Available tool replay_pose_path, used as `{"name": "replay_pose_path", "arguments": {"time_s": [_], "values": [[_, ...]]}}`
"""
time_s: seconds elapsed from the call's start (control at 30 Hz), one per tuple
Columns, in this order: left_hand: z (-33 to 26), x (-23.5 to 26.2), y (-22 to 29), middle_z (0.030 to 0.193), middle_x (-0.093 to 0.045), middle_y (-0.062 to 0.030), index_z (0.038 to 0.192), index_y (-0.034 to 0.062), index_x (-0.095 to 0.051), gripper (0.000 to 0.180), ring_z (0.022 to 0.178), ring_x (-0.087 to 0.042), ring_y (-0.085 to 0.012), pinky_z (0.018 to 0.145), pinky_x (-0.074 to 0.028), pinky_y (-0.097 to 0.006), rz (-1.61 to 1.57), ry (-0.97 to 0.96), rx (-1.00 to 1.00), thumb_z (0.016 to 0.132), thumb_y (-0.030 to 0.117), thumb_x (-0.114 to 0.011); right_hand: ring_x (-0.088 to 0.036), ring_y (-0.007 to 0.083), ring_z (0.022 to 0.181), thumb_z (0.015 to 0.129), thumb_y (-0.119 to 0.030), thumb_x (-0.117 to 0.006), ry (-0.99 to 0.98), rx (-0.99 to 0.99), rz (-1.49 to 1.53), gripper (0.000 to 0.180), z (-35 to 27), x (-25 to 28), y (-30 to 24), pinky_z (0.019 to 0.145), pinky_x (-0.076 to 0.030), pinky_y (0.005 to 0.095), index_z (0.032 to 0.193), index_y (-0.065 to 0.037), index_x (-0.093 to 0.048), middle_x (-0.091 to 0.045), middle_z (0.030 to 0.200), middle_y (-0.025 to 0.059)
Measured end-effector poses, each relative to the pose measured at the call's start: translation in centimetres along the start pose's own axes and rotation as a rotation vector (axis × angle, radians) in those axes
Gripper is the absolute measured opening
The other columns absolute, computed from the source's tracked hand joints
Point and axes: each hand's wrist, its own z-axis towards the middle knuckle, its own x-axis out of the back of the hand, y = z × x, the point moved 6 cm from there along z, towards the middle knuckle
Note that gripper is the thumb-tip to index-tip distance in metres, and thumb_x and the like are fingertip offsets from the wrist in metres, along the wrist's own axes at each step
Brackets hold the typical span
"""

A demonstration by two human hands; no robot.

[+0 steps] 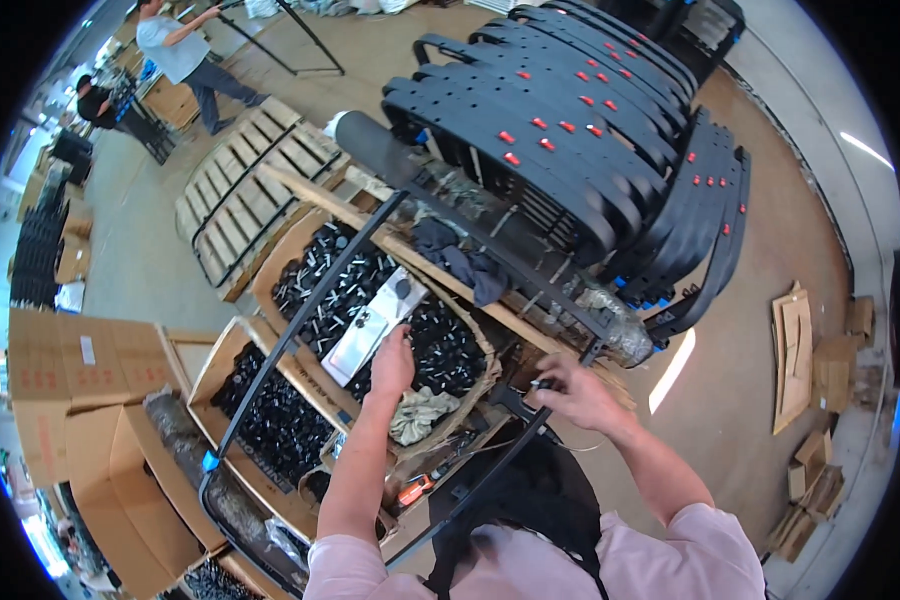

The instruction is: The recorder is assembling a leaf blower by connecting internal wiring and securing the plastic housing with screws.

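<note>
A black metal tube frame [315, 308] lies across the bench in front of me, its near bar running close to my body. My left hand [394, 368] is over a carton of black plastic-headed bolts [322, 268], its fingers closed beside a flat silver-white tray [355, 345]. Whatever those fingers hold is hidden. On the tray lie a black round piece [403, 288] and some small dark parts. My right hand [580, 398] pinches a small black part [543, 384] at the right-hand corner of the frame.
A second carton of black parts [270, 415] stands left of the first. A crumpled glove [422, 415] and an orange-handled tool [416, 489] lie near me. Stacked black frames with red pieces [560, 110] rise beyond the bench. A wooden pallet [255, 195] and two people [185, 55] are farther left.
</note>
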Motion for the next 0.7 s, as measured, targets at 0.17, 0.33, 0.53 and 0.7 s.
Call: {"name": "replay_pose_path", "arguments": {"time_s": [0.17, 0.33, 0.53, 0.7], "values": [[-0.2, -0.6, 0.3, 0.108, -0.069, -0.0116, 0.137, 0.001, -0.055, 0.032, 0.089, -0.068, -0.0185, 0.082, -0.059, -0.035, -1.271, -0.195, 0.591, 0.114, 0.02, -0.044, -0.07, 0.024, 0.09, 0.089, -0.002, -0.074, 0.359, 0.135, -0.364, 0.039, -3.8, 9.0, 0.8, 0.079, -0.057, 0.0357, 0.127, -0.004, -0.066, -0.066, 0.105, 0.0127], [1.3, 1.7, 5.3, 0.112, -0.07, -0.012, 0.144, -0.0007, -0.048, 0.037, 0.094, -0.069, -0.0186, 0.086, -0.059, -0.035, -1.164, -0.27, 0.432, 0.113, 0.02, -0.047, -0.071, 0.0318, 0.088, 0.089, -0.001, -0.072, 0.396, 0.108, -0.569, 0.032, -3.3, 10.4, 0.0, 0.081, -0.06, 0.0427, 0.12, -0.002, -0.065, -0.064, 0.11, 0.0156], [4.1, 4.4, 7.7, 0.109, -0.07, -0.0026, 0.137, 0.0062, -0.062, 0.031, 0.093, -0.064, -0.0118, 0.082, -0.053, -0.027, -0.944, -0.269, 0.254, 0.111, 0.022, -0.056, -0.069, 0.0391, 0.1, 0.087, -0.006, -0.074, 0.327, 0.197, -0.69, 0.031, -2.1, 9.3, -0.1, 0.086, -0.058, 0.048, 0.116, -0.002, -0.064, -0.063, 0.113, 0.0173], [8.1, 6.8, 7.3, 0.122, -0.068, -0.0075, 0.138, 0.0034, -0.06, 0.03, 0.103, -0.066, -0.0145, 0.09, -0.052, -0.028, -0.943, -0.038, 0.146, 0.108, 0.009, -0.056, -0.07, 0.039, 0.095, 0.09, -0.02, -0.075, 0.327, 0.117, -0.894, 0.029, -1.5, 9.0, -1.4, 0.078, -0.058, 0.0481, 0.111, -0.005, -0.064, -0.067, 0.103, 0.0184]]}}
